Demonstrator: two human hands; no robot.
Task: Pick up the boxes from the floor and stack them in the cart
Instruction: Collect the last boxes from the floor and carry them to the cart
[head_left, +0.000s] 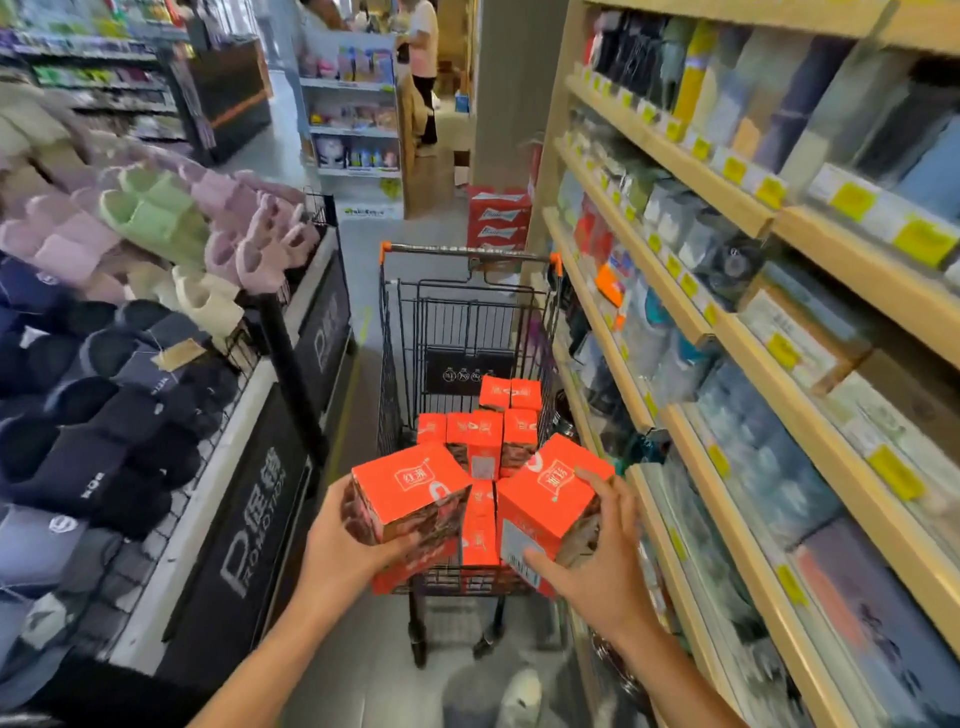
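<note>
Hands first, since they're closest: left hand (343, 545) is cupped under and around an orange box (410, 488), fingers curled along its lower side with the thumb up the left face, so that box is clearly gripped and sits tilted above the near end of the cart (470, 254). Right hand (597, 561) has a second box (553, 493), fingers spread, thumb across the white barcode face and the rest up on the top right edge, also tilted. The two boxes are side by side, nearly touching, with a third one (478, 519) standing upright in the gap between them, down in the cart. Further in there's a bunch more orange boxes (480, 431) stacked in the basket, a cluster in the middle and two sitting higher toward the far right. Cart is black wire with orange corners on the handle. Left of the aisle is a bin of slippers (150, 218), dark ones near, pink and green ones further along. Right side is wooden shelving (748, 332) with yellow price tags. Past the cart there's a stack of red cases (498, 218) on the floor, and way back a person (423, 73) stands by another shelf.
</note>
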